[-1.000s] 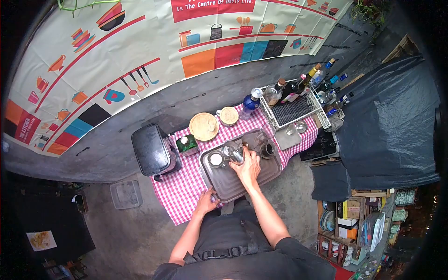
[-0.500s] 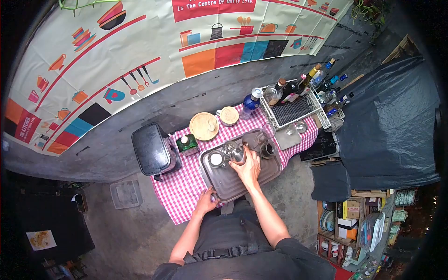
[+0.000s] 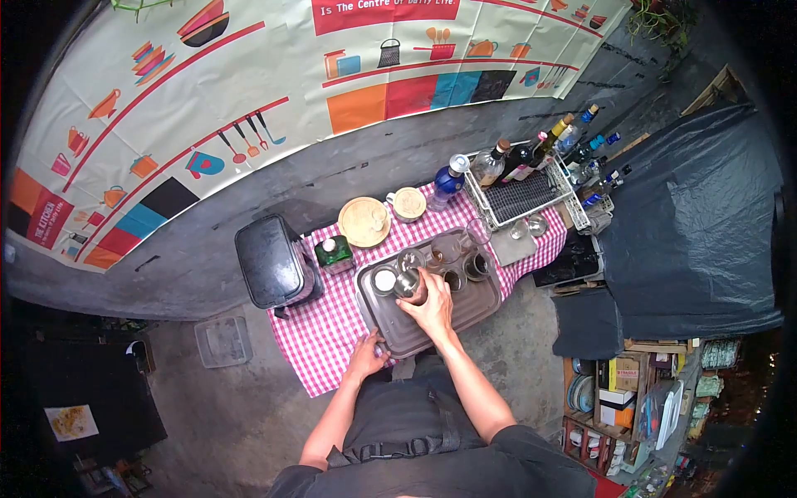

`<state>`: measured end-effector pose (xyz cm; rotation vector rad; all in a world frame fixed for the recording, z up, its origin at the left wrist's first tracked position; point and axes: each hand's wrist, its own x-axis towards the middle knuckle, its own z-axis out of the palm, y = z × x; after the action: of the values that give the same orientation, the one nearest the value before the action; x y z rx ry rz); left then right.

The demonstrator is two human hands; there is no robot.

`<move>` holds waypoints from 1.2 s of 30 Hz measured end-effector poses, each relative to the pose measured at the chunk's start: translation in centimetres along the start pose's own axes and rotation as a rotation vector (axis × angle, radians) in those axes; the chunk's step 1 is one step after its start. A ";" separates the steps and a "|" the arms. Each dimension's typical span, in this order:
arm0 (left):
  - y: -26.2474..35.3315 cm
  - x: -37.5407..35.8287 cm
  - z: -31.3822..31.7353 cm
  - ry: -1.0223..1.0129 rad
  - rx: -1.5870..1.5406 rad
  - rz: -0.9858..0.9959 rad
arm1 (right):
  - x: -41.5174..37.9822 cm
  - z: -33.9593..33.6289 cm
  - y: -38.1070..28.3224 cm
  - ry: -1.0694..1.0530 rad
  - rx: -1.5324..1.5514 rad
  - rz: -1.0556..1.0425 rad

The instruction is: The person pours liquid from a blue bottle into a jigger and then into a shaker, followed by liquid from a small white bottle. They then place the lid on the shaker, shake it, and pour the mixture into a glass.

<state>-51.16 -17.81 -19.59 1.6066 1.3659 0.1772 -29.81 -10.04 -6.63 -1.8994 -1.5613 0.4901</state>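
A grey-brown tray [image 3: 465,318] lies on a pink-and-white checked cloth. My right hand [image 3: 433,309] is closed around a clear glass [image 3: 407,286], which looks tilted over the left part of the tray; its contents are hard to make out. Just left of it sits a jar with a white top or filling [image 3: 384,280]. Behind it stands another clear glass [image 3: 411,259]. Further right on the tray are a glass with dark contents [image 3: 452,280], a second dark one [image 3: 476,266] and a clear glass [image 3: 446,246]. My left hand [image 3: 368,357] grips the tray's front left corner.
Behind the tray are a green bottle [image 3: 334,254], a round wooden board [image 3: 364,222], a lidded mug [image 3: 408,204] and a blue bottle [image 3: 448,183]. A wire basket [image 3: 523,195] with bottles stands back right. A black bin [image 3: 270,261] is at the left.
My right hand has moved slightly left and towards me with the glass, uncovering a glass with dark contents. My left hand has stayed at the tray's corner.
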 end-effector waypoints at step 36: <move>0.1 0.0 -0.1 -0.019 -0.024 -0.020 | 0.7 -0.1 -1.9 -0.006 -0.158 -0.068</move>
<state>-51.14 -17.77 -19.50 1.5698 1.3600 0.1651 -30.92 -9.16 -5.21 -1.9547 -1.7066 0.3527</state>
